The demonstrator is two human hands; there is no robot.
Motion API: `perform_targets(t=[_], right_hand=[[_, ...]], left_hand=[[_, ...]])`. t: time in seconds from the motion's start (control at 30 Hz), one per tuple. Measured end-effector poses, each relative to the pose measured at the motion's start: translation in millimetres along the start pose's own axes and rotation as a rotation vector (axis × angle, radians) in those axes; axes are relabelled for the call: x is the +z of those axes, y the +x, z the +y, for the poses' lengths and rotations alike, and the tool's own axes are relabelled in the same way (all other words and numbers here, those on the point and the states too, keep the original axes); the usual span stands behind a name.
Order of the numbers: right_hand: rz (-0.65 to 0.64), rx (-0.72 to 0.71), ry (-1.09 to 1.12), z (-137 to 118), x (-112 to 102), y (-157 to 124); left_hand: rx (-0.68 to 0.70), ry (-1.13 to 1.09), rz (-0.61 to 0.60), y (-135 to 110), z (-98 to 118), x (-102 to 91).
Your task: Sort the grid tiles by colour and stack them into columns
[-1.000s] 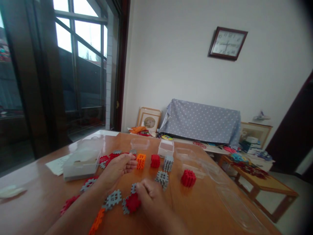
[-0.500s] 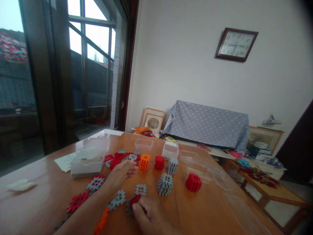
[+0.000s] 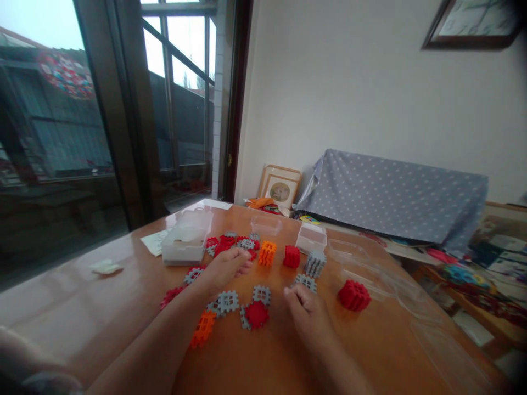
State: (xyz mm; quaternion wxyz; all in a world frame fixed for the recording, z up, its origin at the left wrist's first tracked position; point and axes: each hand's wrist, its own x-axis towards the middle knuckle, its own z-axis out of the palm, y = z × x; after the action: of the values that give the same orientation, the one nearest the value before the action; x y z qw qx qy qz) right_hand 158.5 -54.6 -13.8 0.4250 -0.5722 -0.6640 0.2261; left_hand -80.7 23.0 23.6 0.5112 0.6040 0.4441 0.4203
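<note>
My left hand (image 3: 228, 267) hovers over the table beside a loose pile of red and grey notched square tiles (image 3: 224, 247). Its fingers are curled together, and anything inside them is hidden. My right hand (image 3: 307, 312) is also closed, just in front of a stack of grey tiles (image 3: 305, 282) that it partly covers; I cannot tell whether it touches the stack. Between the hands lie a red tile (image 3: 257, 314) with grey ones around it and a grey tile (image 3: 262, 294). Grey tiles (image 3: 227, 302) and orange tiles (image 3: 203, 329) lie near my left forearm.
Stacks of orange (image 3: 267, 253), red (image 3: 292, 256) and grey tiles (image 3: 315, 263) stand farther back. Another red stack (image 3: 354, 295) is at right. Around them are a white box (image 3: 183, 253), a small clear box (image 3: 311, 239), clear plastic trays (image 3: 348, 251) and paper (image 3: 153, 242).
My right hand has left the red tile and moved right to the grey stack. My left hand stays near the pile. The view has turned left and down.
</note>
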Motion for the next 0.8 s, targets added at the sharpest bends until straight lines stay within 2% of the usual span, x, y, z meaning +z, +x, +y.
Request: perform_targets(t=[0.17,0.23,0.37,0.63,0.8], right_hand=[[-0.171,0.011,-0.036,-12,8,-12],[-0.257,0.005,-0.051,-18,12,-18],[-0.381,-0.028,-0.108,-22,17,-24],[-0.378,-0.005,-0.204,-23,21,-21],[-0.352,0.003,-0.248,-20,24,-20]], left_hand=[[0.077,0.197,-0.044,2,-9,0.6],[0.088,0.288,-0.113,0,-11,4.2],[0.022,0.431,-0.286,-10,-9,16.4],[0.019,0.491,-0.393,-13,-15,27.1],[0.019,0.461,-0.417,-14,-10,28.8]])
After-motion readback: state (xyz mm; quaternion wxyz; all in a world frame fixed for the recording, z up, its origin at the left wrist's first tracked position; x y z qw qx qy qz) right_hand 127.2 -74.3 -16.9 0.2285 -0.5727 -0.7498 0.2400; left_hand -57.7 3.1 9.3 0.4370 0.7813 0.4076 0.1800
